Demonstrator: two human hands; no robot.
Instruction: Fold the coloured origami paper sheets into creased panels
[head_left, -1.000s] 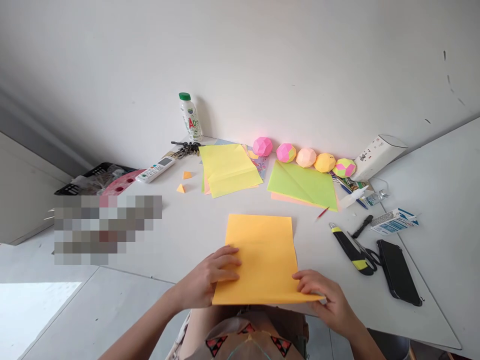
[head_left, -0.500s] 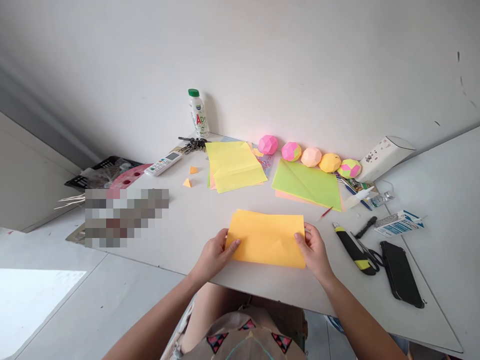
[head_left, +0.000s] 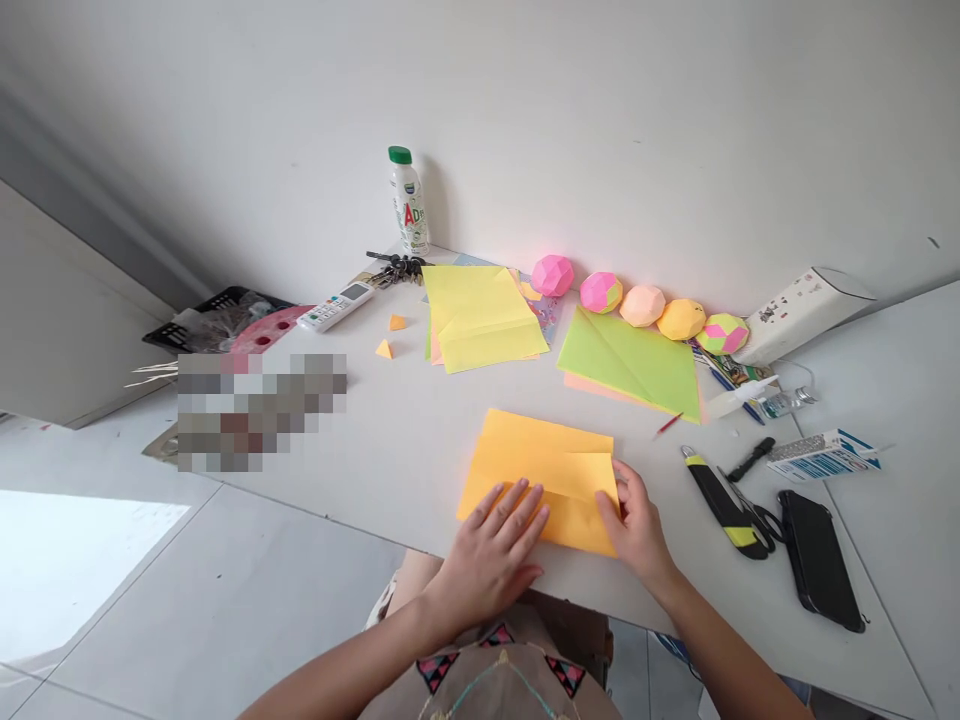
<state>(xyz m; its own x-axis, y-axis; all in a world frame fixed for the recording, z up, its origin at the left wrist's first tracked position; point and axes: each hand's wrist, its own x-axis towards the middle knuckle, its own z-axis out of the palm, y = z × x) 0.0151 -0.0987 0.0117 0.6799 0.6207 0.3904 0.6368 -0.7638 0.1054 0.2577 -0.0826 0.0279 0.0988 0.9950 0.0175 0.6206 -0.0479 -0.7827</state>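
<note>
An orange sheet of paper point(head_left: 517, 440) lies at the table's front edge, with a crease across it and its right part slightly raised. My left hand point(head_left: 491, 545) rests flat on the near part of the paper, fingers spread. At the paper's right edge, my right hand point(head_left: 637, 525) pinches it, thumb on top and fingers beneath. Farther back are a yellow sheet point(head_left: 480, 315) and a green sheet point(head_left: 630, 360), both with fold lines and other coloured paper under them. Two small orange folded pieces point(head_left: 397, 322) lie to the left.
Several faceted paper balls point(head_left: 553, 276) line the wall. On the right are a utility knife point(head_left: 724, 505), scissors point(head_left: 761, 520), a phone point(head_left: 821, 560), a glue bottle point(head_left: 742, 397) and a white box point(head_left: 806, 312). A remote point(head_left: 336, 306), keys point(head_left: 397, 268) and a bottle point(head_left: 409, 205) stand or lie back left.
My left hand has let go of the paper's left edge and moved right, flat onto its near part. My right hand still grips the right edge. The view has shifted slightly.
</note>
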